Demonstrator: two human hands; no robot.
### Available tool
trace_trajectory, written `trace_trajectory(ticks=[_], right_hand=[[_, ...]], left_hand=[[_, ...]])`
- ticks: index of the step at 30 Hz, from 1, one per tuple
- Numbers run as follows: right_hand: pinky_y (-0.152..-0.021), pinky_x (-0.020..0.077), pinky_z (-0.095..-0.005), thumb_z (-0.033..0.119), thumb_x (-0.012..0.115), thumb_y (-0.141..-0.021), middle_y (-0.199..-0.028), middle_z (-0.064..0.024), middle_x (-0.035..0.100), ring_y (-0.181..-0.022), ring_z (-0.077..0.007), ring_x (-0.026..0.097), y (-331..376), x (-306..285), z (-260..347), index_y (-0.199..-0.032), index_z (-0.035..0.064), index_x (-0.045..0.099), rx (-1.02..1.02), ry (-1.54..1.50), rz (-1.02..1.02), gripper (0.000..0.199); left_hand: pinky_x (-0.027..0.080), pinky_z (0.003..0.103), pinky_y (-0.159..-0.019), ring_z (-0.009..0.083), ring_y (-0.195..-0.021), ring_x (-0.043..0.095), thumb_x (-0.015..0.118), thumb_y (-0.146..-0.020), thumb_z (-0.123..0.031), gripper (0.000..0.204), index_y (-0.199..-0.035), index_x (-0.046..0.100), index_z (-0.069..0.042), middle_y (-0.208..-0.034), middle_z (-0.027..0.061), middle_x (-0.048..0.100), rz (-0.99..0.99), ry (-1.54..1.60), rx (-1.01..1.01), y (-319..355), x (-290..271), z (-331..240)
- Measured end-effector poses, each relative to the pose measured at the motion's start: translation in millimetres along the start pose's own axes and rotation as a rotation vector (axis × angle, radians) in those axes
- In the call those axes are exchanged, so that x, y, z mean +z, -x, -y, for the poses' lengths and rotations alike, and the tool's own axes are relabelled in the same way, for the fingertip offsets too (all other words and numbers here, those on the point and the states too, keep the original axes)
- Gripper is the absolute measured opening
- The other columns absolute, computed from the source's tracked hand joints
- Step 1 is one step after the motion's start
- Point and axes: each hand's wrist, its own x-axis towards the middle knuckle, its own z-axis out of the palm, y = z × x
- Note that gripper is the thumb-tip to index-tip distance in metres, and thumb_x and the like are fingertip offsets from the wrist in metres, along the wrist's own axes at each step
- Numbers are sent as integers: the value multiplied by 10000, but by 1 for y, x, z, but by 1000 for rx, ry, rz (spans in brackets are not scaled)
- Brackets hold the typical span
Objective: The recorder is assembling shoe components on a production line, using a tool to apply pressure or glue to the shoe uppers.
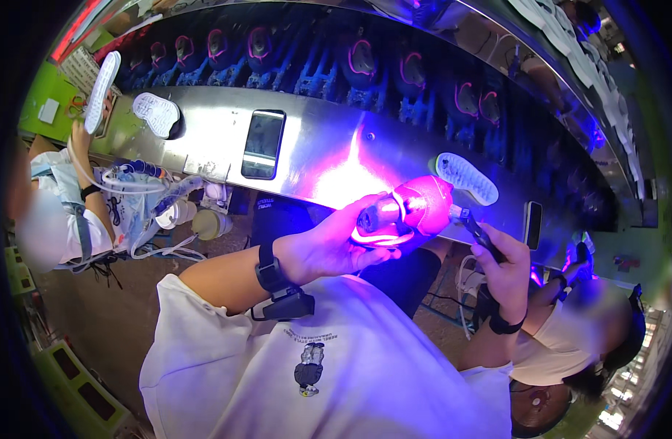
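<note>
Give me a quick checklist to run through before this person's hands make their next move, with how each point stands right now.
1. Left hand has hold of the shoe upper: ok.
2. Right hand grips the black-handled tool: ok.
3. Tool's tip touches the shoe upper: cannot tell; it is close, but the coloured glare hides any contact.
4. White sole near the shoe upper lies on the metal bench: ok.
5. Bench free of personal items: not ok; a dark phone lies on it.
</note>
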Motion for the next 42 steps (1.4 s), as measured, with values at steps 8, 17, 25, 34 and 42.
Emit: trace_trajectory(ticks=[8,17,25,34,42], right_hand=[[-746,505,-273,17,775,-806,-919,-88,721,-784,-134,636,-23,24,-10,-1193,8,707,-155,11,-50,393],[-847,518,-305,33,757,-831,-995,-105,725,-896,-165,662,33,77,-88,-1202,-38,679,-82,-202,-167,386],[-903,518,-329,112,682,-934,-1055,-169,739,-1009,-181,680,-15,48,-57,-1271,-19,645,246,-80,-239,363],[-925,502,-350,12,726,-838,-1003,-134,737,-1019,-280,685,38,73,-65,-1198,-21,677,3,-216,-74,365],[-632,477,-239,42,620,-961,-1001,-51,700,-727,-78,600,47,54,-150,-1276,-4,598,350,-277,-202,319]], left_hand=[[667,362,-752,408,-921,725,461,-1020,-526,686,-1415,420,34,-1125,403,596,253,292,-202,-3,-11,-1],[657,392,-753,389,-913,725,579,-988,-431,637,-1412,440,24,-1139,357,632,176,77,-27,-7,-10,17],[464,403,-1090,223,-1233,605,764,-788,-17,808,-1501,384,-35,-1331,103,613,80,-961,281,-41,37,-21],[438,370,-1101,193,-1243,573,864,-712,-34,949,-1522,369,-19,-1353,82,585,-43,-1259,701,-40,57,-73],[553,396,-905,313,-1054,700,850,-697,-509,922,-1365,491,14,-1152,254,684,-1272,-1845,1140,-10,80,-264]])
